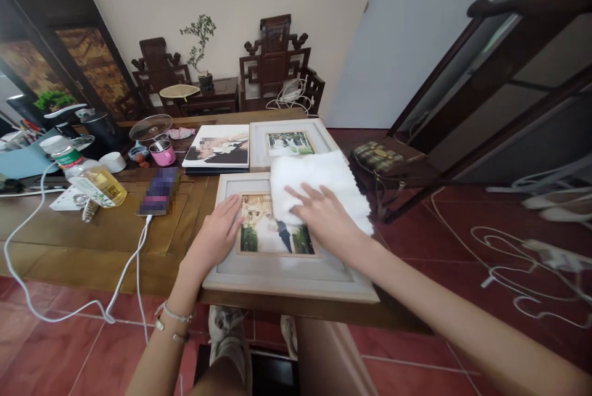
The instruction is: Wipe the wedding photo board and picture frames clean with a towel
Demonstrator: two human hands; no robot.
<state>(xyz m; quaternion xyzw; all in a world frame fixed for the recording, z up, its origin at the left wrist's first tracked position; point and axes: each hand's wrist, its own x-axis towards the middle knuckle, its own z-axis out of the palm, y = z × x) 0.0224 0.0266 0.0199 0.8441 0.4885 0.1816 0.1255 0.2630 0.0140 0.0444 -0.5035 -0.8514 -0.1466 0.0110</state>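
A picture frame (277,276) with a pale border and a photo in the middle lies flat at the front of the wooden table. My left hand (218,232) rests on its left side, fingers stretched out, touching the border and the photo's edge. On the frame's upper right part lies a folded white cloth (319,174), which hides that corner. My right hand (326,217) presses down on the cloth from above with its fingers spread. Behind it, a second picture frame (258,143) lies flat, partly covered by the cloth.
Left of the frames lie a white photo album (231,137) and a charging phone (160,192). Further left are a pink cup (163,154), a tipped bottle of yellow liquid (104,183) and a black kettle (104,131). A plaid bag (382,155) is beyond the right edge.
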